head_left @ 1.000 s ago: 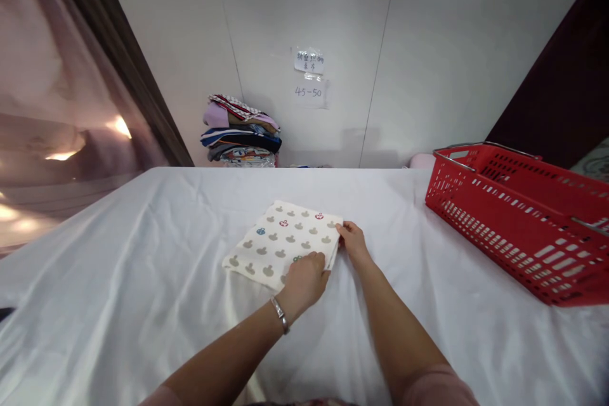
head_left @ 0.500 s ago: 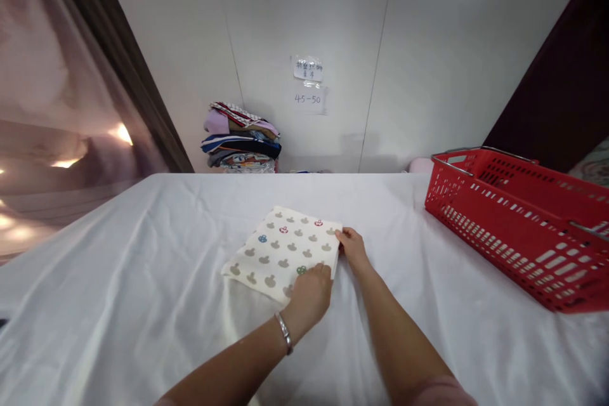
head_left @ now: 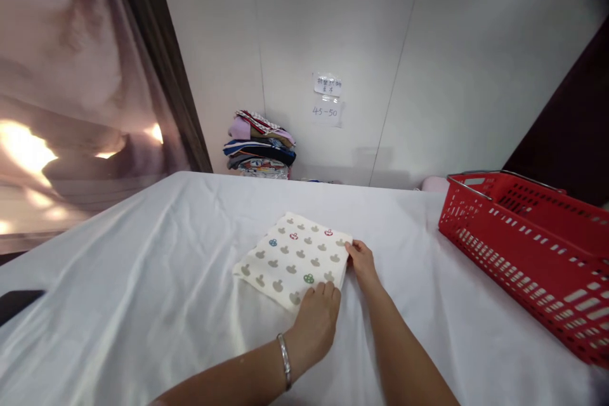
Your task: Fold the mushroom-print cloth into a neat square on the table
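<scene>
A folded white cloth (head_left: pixel 290 254) printed with mushrooms, mostly grey with a few in red, blue and green, lies flat on the white-covered table. My left hand (head_left: pixel 318 314), with a silver bracelet at the wrist, closes on its near right corner. The far right corner is pinched by my right hand (head_left: pixel 361 260), thumb on top and fingers partly hidden under the edge. The cloth's right edge runs between my two hands.
A red plastic basket (head_left: pixel 518 260) with metal handles stands at the right. Beyond the far table edge rises a stack of folded clothes (head_left: pixel 261 146). Paper signs (head_left: pixel 327 98) hang on the wall. A dark object (head_left: pixel 19 304) lies at the left edge.
The camera view has turned a little, so everything sits farther right and mostly lower. Both hands keep the same corners of the cloth, with the left fingers slightly more closed.
</scene>
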A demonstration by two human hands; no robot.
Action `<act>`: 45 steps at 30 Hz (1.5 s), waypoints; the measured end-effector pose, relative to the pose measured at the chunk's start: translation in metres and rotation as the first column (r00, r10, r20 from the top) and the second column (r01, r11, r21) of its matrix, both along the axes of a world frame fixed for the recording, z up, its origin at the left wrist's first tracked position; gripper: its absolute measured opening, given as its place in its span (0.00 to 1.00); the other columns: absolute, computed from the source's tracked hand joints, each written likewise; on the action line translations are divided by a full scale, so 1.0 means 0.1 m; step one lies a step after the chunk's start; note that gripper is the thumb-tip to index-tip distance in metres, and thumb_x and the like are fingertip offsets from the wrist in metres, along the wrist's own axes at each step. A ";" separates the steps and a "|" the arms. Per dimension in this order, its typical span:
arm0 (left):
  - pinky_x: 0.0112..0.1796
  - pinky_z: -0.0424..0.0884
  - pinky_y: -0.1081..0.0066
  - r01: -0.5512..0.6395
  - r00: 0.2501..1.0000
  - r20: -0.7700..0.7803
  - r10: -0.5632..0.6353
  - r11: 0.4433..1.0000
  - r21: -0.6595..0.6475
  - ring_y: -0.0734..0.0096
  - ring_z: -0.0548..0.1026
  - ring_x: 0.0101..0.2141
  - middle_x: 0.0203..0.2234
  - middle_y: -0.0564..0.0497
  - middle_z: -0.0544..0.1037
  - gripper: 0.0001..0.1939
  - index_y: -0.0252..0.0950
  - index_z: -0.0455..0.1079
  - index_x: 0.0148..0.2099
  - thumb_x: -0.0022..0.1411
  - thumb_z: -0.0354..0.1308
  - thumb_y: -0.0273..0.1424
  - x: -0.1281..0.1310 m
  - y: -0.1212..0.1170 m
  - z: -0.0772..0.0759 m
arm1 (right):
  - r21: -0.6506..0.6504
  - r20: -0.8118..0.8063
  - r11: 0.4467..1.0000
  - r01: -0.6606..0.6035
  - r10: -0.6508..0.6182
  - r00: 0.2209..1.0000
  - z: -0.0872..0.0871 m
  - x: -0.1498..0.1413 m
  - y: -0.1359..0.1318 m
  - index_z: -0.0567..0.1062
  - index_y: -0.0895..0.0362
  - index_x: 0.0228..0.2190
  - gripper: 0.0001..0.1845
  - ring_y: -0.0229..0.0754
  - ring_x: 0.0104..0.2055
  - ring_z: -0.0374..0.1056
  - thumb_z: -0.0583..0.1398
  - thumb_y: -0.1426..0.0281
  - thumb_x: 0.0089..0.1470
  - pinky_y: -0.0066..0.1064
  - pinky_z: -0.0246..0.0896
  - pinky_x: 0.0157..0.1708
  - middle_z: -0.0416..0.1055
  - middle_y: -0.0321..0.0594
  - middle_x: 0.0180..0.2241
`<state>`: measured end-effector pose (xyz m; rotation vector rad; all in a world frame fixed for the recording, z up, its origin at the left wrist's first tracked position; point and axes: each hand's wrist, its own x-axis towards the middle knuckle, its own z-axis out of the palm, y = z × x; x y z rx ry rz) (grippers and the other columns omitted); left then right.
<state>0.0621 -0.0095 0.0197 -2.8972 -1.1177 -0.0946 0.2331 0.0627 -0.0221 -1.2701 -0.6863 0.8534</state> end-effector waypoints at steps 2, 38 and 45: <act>0.37 0.62 0.61 0.039 0.999 -0.002 -0.039 0.996 0.075 0.60 0.65 0.36 0.35 0.45 0.67 0.15 0.34 0.64 0.44 0.53 0.50 0.21 -0.03 -0.03 -0.08 | -0.013 0.005 1.000 0.000 0.000 1.000 -0.01 0.01 0.00 0.71 0.57 0.26 0.18 0.35 0.17 0.59 0.64 0.57 0.35 0.27 0.53 0.14 0.67 0.32 0.17; 0.57 0.54 0.58 -0.224 0.779 0.593 0.207 0.974 -0.045 0.65 0.55 0.58 0.57 0.44 0.61 0.23 0.35 0.60 0.56 0.56 0.47 0.22 -1.29 0.43 -0.13 | -0.362 0.932 0.928 -0.087 0.358 -0.057 0.04 -0.45 -0.21 0.62 0.56 0.56 0.30 0.49 0.64 0.41 0.45 0.55 0.58 0.46 0.34 0.59 0.50 0.43 0.61; 0.51 0.63 0.65 -0.382 0.608 0.542 0.580 0.812 -0.441 0.63 0.68 0.50 0.51 0.46 0.70 0.28 0.35 0.61 0.56 0.51 0.52 0.23 -1.66 0.86 -0.21 | -0.465 0.885 0.884 -0.046 0.464 -0.021 0.13 -0.47 -0.21 0.60 0.54 0.57 0.30 0.45 0.64 0.38 0.44 0.55 0.58 0.43 0.32 0.61 0.47 0.39 0.62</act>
